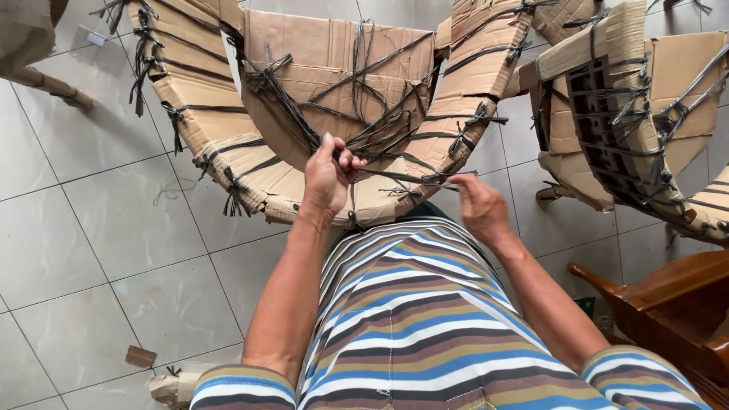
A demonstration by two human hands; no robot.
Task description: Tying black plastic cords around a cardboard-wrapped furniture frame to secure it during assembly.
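At 12 o'clock, ahead of the person: a curved chair wrapped in cardboard (pixel 334 76), bound with many dark plastic straps (pixel 380 129); its rounded front edge touches the striped shirt (pixel 410 311).
At 2 o'clock: a second cardboard-wrapped chair (pixel 623 114), just beside the first, with dark wicker showing through a gap.
At 4 o'clock: a bare brown wooden armrest (pixel 653 304), close to the right forearm.
At 10 o'clock: another wrapped piece (pixel 30 45) at the frame corner, well apart.
At 7 o'clock: a small cardboard scrap (pixel 140 356) on the grey tiled floor (pixel 83 228).
Left hand (pixel 328 178): raised, fingers closed together on a bunch of straps at the lower rim of the inner cardboard panel; wrist straight, forearm running down to 6 o'clock.
Right hand (pixel 478 205): lower, at 1 o'clock of the shirt, fingers pinched on one strap that stretches taut toward the left hand.
Obstruction: crossing straps lie thick around both hands.
Open room: wide bare tiles from 7 to 10 o'clock; tight on the right between the two chairs and the armrest.
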